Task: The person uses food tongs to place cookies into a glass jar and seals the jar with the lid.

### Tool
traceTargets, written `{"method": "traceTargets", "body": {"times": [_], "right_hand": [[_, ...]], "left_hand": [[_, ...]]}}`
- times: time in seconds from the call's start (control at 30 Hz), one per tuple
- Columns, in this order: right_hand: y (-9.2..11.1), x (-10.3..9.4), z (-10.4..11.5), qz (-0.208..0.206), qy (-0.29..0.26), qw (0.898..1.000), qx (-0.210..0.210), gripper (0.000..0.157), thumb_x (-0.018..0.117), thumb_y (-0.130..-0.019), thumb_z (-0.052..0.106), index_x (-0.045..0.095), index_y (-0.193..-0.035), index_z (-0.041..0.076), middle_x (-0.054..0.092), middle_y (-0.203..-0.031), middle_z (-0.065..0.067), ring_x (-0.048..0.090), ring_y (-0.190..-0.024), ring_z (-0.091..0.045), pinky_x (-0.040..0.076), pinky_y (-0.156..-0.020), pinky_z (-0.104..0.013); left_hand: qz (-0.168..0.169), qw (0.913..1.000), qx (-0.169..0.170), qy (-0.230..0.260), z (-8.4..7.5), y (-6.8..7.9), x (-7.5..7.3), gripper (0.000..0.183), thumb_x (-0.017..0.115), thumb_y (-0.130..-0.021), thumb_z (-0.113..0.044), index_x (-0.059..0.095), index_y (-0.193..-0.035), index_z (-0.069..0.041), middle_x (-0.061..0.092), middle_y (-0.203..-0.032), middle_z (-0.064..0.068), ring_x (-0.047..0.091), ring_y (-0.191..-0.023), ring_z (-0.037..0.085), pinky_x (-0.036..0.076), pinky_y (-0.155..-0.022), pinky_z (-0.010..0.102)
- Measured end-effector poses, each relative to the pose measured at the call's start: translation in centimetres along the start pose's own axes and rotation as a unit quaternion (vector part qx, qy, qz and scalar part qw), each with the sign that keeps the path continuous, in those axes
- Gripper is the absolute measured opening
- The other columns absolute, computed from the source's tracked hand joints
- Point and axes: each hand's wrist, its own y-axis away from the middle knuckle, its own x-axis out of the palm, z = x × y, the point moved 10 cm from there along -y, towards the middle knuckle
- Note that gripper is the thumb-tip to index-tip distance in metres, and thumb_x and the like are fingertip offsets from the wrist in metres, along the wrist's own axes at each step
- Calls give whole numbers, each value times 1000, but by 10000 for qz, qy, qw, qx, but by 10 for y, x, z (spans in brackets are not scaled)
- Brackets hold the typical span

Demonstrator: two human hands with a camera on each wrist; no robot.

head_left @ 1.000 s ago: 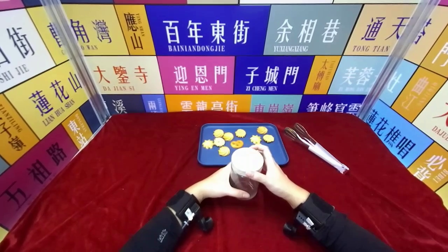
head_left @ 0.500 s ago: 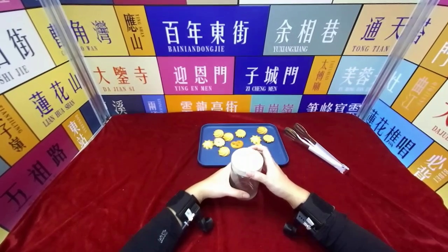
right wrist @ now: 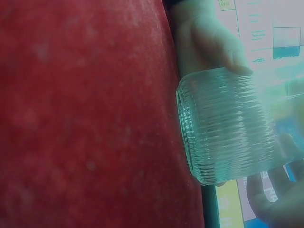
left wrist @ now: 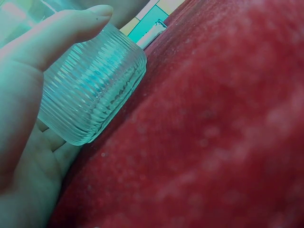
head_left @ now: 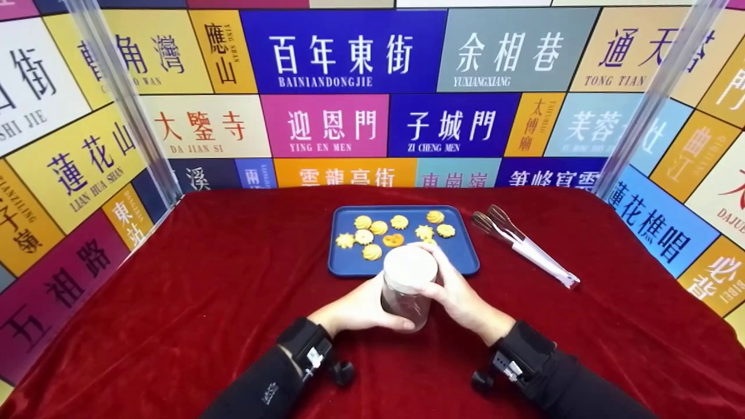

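Observation:
A clear ribbed jar [head_left: 405, 308] with a whitish round lid [head_left: 410, 267] is upright, its base right at the red cloth. My left hand [head_left: 358, 308] wraps the jar's body from the left, the thumb lying across the near side. In the left wrist view, that thumb [left wrist: 71, 31] crosses the ribbed glass. My right hand [head_left: 460, 294] grips the lid from the right, thumb at its near edge and fingers around its far edge. The left hand [right wrist: 204, 40] also shows beside the jar [right wrist: 223, 126] in the right wrist view. No contents stand out through the ribbed glass.
Beyond the jar lies a blue tray [head_left: 349, 269] bearing several small cookies [head_left: 372, 252] and a pretzel shape [head_left: 393, 240]. Tongs [head_left: 527, 247] with white handles rest to its right. Dark red cloth [head_left: 244, 262] covers the table, and a colourful sign wall [head_left: 326, 125] stands behind.
My right thumb and fingers have shifted slightly around the lid, uncovering a bit more of a cookie behind. The jar and left hand stay nearly in place.

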Motion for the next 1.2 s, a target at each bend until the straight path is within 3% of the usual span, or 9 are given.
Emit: {"method": "traceTargets", "body": {"times": [0.3,0.57,0.8,1.2], "right_hand": [[1,1,-3,77,-51,9997,220,67,70,-95,10,38,-152,-4,49,-150,-18,50,-135,-13,37,-114,-22],[3,-2,-8,28,140,9995,266,77,80,-94,23,35,-153,5,51,-149,-12,51,-136,-19,40,-112,-25],[3,-3,-8,-139,263,9990,340,72,80,-92,17,37,-148,1,50,-147,-12,51,-134,-18,39,-112,-23],[2,-2,-5,-87,219,9995,201,67,77,-96,17,38,-147,-3,50,-146,-18,51,-131,-14,39,-111,-21]], "left_hand": [[-58,9999,-76,-61,1,1,-1,92,97,-78,-20,42,-152,-18,60,-139,-7,60,-126,11,47,-113,32],[8,10000,-88,7,2,0,0,91,96,-80,-20,42,-152,-19,59,-140,-7,59,-128,11,47,-113,31],[-2,9999,-121,-29,2,1,0,92,96,-79,-19,41,-153,-18,59,-140,-7,60,-126,10,48,-112,31],[-14,10000,-91,0,2,0,0,93,97,-79,-19,41,-153,-20,59,-141,-8,59,-127,11,47,-113,31]]}}
